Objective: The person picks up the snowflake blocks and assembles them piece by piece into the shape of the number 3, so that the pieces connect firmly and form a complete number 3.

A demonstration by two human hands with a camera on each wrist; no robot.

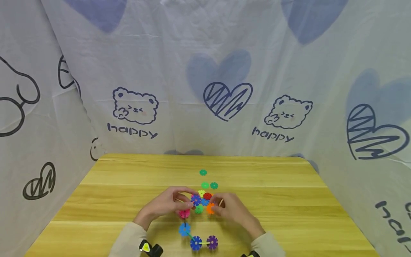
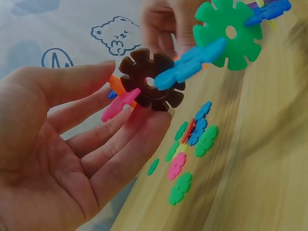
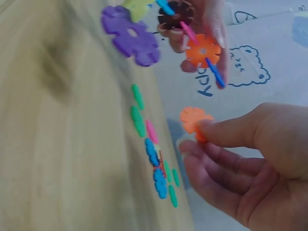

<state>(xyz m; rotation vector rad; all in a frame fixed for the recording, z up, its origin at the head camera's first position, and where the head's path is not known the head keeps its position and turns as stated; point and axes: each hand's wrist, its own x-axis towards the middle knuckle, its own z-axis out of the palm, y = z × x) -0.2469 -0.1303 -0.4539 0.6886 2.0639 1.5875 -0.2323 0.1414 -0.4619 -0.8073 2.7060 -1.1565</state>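
A chain of slotted plastic snowflake discs hangs from my left hand (image 1: 165,204), whose thumb and fingers grip it near its upper end. In the left wrist view a brown disc (image 2: 138,71) is at the fingertips, joined to a pink disc (image 2: 118,106) and a light blue disc (image 2: 192,63). An orange disc (image 3: 196,57) in the chain has a dark blue disc (image 3: 215,73) slotted into it, pointing toward my right hand. A purple disc (image 1: 212,246) ends the chain nearest me. My right hand (image 1: 233,210) pinches a single orange disc (image 3: 191,115), apart from the chain.
Loose discs lie on the wooden table (image 1: 282,200) beyond and between the hands, among them a red one (image 1: 207,196), a yellow one (image 1: 201,192) and several green ones, the farthest green disc (image 1: 203,172) toward the back. Printed cloth (image 1: 179,71) surrounds the table's back and sides.
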